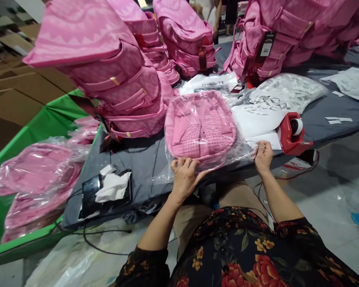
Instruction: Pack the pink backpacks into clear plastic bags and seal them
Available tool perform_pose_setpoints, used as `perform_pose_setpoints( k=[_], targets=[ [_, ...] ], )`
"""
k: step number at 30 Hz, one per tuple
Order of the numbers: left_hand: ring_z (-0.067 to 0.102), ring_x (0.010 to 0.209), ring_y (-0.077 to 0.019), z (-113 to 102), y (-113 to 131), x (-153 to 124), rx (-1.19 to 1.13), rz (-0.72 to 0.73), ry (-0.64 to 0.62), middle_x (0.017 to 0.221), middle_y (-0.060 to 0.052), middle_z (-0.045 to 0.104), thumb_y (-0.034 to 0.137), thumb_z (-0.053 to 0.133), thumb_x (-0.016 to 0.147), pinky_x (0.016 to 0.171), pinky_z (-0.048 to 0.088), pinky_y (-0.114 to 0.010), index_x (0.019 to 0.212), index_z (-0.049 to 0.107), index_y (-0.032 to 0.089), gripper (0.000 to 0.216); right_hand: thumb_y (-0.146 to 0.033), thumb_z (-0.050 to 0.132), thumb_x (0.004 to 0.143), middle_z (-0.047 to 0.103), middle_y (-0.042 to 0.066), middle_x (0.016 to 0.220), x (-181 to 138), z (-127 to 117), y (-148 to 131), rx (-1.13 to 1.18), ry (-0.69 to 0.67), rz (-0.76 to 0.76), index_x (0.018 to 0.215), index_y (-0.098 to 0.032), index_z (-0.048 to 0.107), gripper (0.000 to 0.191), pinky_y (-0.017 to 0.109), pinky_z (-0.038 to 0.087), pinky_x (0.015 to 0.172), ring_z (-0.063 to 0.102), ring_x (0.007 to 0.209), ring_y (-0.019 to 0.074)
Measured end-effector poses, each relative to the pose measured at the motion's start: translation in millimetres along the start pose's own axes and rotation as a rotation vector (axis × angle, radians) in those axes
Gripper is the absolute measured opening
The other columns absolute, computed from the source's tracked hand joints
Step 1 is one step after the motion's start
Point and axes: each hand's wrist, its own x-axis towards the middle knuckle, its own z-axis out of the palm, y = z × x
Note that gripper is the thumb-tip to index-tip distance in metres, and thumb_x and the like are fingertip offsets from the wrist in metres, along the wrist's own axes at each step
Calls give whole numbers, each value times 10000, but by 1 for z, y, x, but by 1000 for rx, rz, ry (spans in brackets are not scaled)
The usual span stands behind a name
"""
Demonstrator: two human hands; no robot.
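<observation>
A pink backpack lies flat on the table in front of me, inside a clear plastic bag. My left hand is at the backpack's near edge, its fingers curled onto the plastic and its thumb stretched to the right. Off to the right, my right hand pinches the loose corner of the same plastic bag. Just beyond that hand stands a red tape dispenser with a roll of tape, beside white paper sheets.
Stacked pink backpacks rise at the left and back of the grey table. Left of it, a green bin holds bagged backpacks. A dark tablet-like device lies under a white cloth. Small labels fill a plastic bag.
</observation>
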Motion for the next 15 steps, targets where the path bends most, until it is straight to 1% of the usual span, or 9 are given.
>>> perform_pose_setpoints(
  k=[2,4,7,9,12,13,15],
  targets=[
    [562,932,-235,-2,-3,-2,-21,30,46,846,-28,697,341,713,949,926,283,-413,893,676,222,136,-875,426,873,464,-80,537,0,1,2,17,4,5,871,-250,498,629,274,326,390,403,383,121],
    [565,937,-219,-2,-4,-4,-25,60,86,831,-13,700,297,714,952,934,277,-410,869,677,230,113,-859,429,884,468,-80,550,1,1,5,29,11,16,874,-247,496,616,270,330,399,398,389,113],
    [574,961,-212,0,-7,-6,15,101,119,850,-13,707,293,702,962,959,283,-421,860,684,237,118,-831,424,905,495,-68,582,1,2,6,-5,39,1,866,-238,504,600,265,363,437,433,427,109],
    [586,1022,-221,2,-12,-6,58,138,133,920,-27,718,289,679,976,996,299,-442,861,692,248,123,-814,425,917,512,-57,605,-1,1,3,-38,65,-32,853,-232,510,592,267,395,482,476,467,114],
    [578,1173,-241,7,-23,2,67,232,86,1114,-68,715,251,600,1012,1059,343,-471,939,715,256,137,-788,412,941,522,-48,620,-4,-4,-4,-67,100,-84,844,-232,505,573,280,446,562,523,520,126],
    [573,1202,-244,8,-27,6,47,269,51,1154,-83,704,236,569,1023,1064,370,-468,969,717,245,158,-782,399,950,519,-48,615,-6,-6,-6,-73,107,-96,846,-235,501,566,284,452,571,525,522,130],
    [572,1209,-245,9,-36,17,-1,334,-21,1170,-109,689,211,522,1036,1045,433,-443,1005,710,206,191,-775,366,965,502,-53,592,-9,-10,-10,-74,99,-98,859,-243,493,558,286,442,548,510,500,134]
  ],
)
